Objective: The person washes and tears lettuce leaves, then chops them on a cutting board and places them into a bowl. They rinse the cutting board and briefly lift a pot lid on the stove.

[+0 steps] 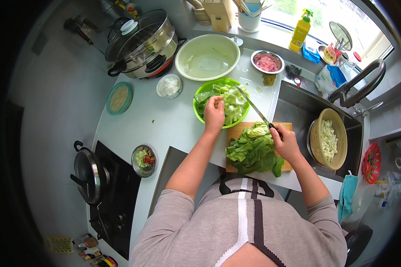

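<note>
Leafy green lettuce (252, 148) lies heaped on a wooden cutting board (233, 131) at the counter's front edge. My right hand (285, 142), at the board's upper right, grips the black handle of a kitchen knife (254, 106). Its blade slants up and left, the tip over the rim of a bright green plastic basket (200, 116). Cut lettuce leaves (234, 103) fill that basket. Above its left part is my left hand (215, 113), fingers curled; whether they hold a leaf cannot be told.
Behind the basket stands a pale basin (207, 75) of water, with a bowl of raw meat (267, 62) to its right. A sink (289, 100) at right holds a colander (342, 140) of chopped pale vegetable. Leftward are a steamer pot (143, 63), small bowls and a black cooktop (120, 193).
</note>
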`<state>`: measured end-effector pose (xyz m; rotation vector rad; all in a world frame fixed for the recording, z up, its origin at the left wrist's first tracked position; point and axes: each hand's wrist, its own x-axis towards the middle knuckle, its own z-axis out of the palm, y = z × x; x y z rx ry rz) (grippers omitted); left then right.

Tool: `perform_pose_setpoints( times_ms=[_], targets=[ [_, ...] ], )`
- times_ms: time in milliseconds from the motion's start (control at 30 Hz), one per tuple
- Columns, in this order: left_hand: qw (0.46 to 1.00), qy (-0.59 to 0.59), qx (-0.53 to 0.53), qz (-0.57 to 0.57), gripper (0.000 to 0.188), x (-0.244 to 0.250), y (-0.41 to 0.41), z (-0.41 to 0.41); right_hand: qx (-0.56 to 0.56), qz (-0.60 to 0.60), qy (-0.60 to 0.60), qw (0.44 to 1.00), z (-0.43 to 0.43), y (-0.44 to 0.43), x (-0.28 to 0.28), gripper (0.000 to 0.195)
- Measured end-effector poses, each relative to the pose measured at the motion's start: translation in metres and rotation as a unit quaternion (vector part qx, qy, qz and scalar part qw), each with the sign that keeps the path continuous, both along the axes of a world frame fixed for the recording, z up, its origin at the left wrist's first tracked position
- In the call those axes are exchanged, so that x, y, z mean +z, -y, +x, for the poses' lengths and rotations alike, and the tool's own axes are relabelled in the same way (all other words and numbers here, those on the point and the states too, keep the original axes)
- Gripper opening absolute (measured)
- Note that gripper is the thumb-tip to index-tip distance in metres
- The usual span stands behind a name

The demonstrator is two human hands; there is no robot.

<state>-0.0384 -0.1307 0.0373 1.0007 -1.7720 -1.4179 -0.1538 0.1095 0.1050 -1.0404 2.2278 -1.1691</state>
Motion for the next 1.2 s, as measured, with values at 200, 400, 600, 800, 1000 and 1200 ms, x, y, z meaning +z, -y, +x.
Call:
perform_pose_setpoints(
  times_ms=[200,400,600,800,1000,1200],
  targets=[
    [0.968,0.041,0.022,-0.245,0.021,0.02,-0.013,-0.006,0.005,0.004,-0.01,1.0,0.001,0.005,-0.007,0.025],
    [0.956,0.017,-0.142,-0.257,0.02,0.042,-0.047,-0.009,-0.063,-0.056,-0.018,0.996,-0.007,-0.011,-0.002,0.025],
    [0.881,0.14,-0.334,-0.304,0.085,0.018,-0.109,-0.016,-0.161,-0.044,0.029,0.986,-0.012,-0.059,-0.009,0.024],
    [0.8,0.32,-0.37,-0.347,0.133,0.023,-0.136,-0.041,-0.212,-0.01,0.021,0.977,-0.003,-0.103,-0.03,0.024],
    [0.77,0.37,-0.357,-0.378,0.141,0.016,-0.179,-0.03,-0.265,-0.001,0.073,0.962,0.004,-0.131,-0.054,0.024],
    [0.719,0.433,-0.344,-0.42,0.135,0.0,-0.206,-0.034,-0.256,-0.027,0.079,0.963,0.001,-0.132,-0.072,0.025]
  ],
)
